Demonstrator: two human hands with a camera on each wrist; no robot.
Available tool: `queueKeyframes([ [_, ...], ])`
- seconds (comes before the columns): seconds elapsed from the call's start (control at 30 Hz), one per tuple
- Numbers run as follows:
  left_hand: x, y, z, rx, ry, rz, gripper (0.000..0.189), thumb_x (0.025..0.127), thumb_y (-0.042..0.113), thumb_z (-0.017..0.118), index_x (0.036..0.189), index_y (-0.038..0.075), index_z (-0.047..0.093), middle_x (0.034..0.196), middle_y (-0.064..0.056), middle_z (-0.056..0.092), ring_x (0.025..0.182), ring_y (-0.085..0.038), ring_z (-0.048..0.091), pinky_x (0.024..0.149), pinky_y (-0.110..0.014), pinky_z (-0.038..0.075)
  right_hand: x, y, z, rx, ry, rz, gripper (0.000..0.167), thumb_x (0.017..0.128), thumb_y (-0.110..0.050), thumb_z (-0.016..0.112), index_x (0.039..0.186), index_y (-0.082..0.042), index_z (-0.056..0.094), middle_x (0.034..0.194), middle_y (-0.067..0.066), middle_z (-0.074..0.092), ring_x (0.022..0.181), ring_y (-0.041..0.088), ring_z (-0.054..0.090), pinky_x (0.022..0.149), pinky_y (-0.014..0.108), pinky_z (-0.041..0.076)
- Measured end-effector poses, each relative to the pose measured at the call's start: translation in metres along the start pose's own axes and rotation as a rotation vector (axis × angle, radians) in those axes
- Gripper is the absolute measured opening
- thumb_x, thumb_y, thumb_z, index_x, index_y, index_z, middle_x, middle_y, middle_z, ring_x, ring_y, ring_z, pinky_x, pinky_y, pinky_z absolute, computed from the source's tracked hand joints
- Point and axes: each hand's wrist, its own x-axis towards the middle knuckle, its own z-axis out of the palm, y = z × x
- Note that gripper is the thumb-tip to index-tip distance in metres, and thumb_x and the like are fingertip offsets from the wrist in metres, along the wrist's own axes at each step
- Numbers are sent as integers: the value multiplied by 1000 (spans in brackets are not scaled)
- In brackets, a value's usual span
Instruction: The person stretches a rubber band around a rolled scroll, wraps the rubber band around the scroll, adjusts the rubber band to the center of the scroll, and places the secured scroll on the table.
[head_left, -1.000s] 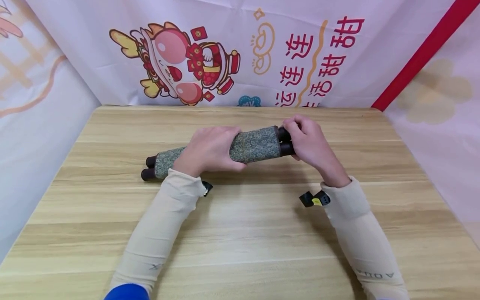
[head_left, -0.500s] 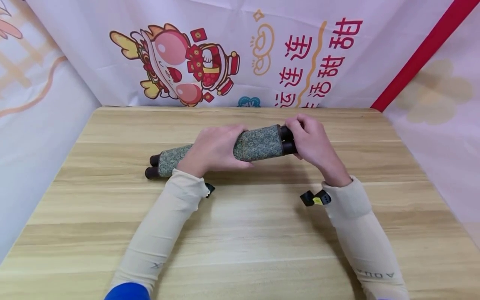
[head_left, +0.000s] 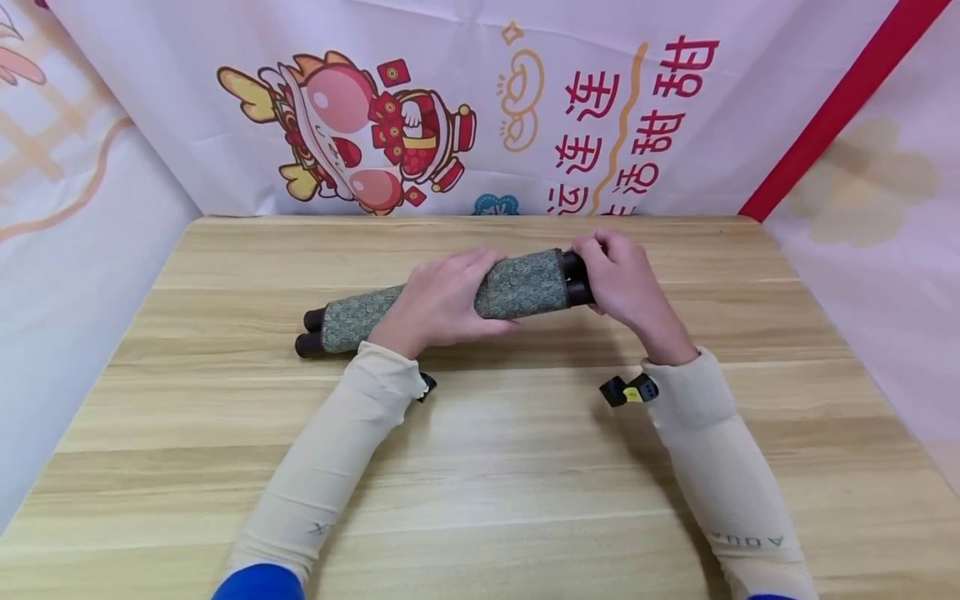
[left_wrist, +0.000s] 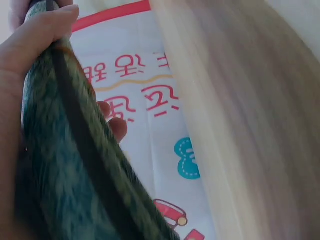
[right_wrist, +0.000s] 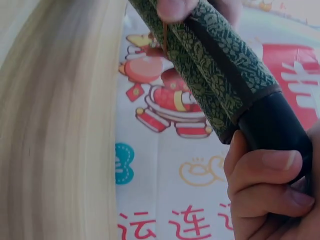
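Note:
A scroll (head_left: 528, 283) with green patterned fabric slants above the table in the head view, its right end farther back. Pairs of dark roller ends (head_left: 311, 344) stick out at both ends. My left hand (head_left: 446, 300) grips the scroll round its middle and hides that part. At the right end, my right hand (head_left: 622, 275) curls round the dark rollers; in the right wrist view its fingers (right_wrist: 265, 167) wrap a black roller end (right_wrist: 277, 125). A dark strip and a thin orange-brown cord (right_wrist: 165, 37) show on the fabric.
The wood-grain table (head_left: 495, 467) spreads beneath both arms. Behind it hangs a white cloth (head_left: 247, 175) with a cartoon figure and red characters. More printed cloth stands at both sides. Small black cameras sit at both wrists.
The scroll has shifted slightly to the right. My left hand has moved right a little more than the scroll, along its middle. My right hand keeps its grip, nearly in place.

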Motion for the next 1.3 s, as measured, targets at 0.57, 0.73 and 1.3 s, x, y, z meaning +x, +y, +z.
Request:
queueKeyframes([
  [0.57, 3, -4, 4, -13, -29, -9, 94, 80, 65, 82, 154, 16, 49, 151, -5, 61, 134, -27, 62, 106, -52, 54, 4, 4, -4, 9, -2, 17, 36, 109, -35, 42, 112, -7, 65, 90, 19, 57, 49, 19, 51, 42, 34, 47],
  [0.73, 0, -12, 0, -2, -79, -51, 91, 78, 61, 84, 151, 17, 52, 145, -5, 65, 129, -26, 64, 103, -54, 54, 5, 5, -8, 19, 11, 29, 35, 108, -35, 44, 110, -7, 65, 85, 16, 57, 47, 17, 49, 41, 34, 45],
  [1.3, 1, -14, 1, -50, -66, -34, 94, 79, 59, 86, 155, 19, 48, 153, -3, 60, 139, -25, 59, 114, -51, 49, 3, 5, -17, 19, 13, -14, 36, 109, -36, 45, 112, -7, 66, 87, 16, 57, 46, 17, 49, 40, 36, 46],
])
